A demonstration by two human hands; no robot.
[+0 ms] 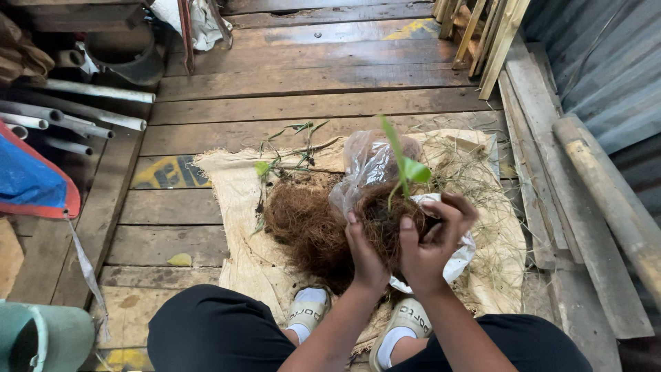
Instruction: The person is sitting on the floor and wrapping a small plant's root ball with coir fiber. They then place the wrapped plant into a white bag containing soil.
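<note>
Head view: seedling [405,169] inside plastic bag [368,165]

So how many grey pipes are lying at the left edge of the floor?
5 show: the top pipe, a long pipe below it, then three shorter ones stacked beneath. More may be hidden under the blue tarp.

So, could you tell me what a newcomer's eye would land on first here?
Probably the green seedling at centre, its fibrous root ball cupped by the left hand and right hand. Next, the brown coir heap on the burlap sack just left, over wooden planks.
</note>
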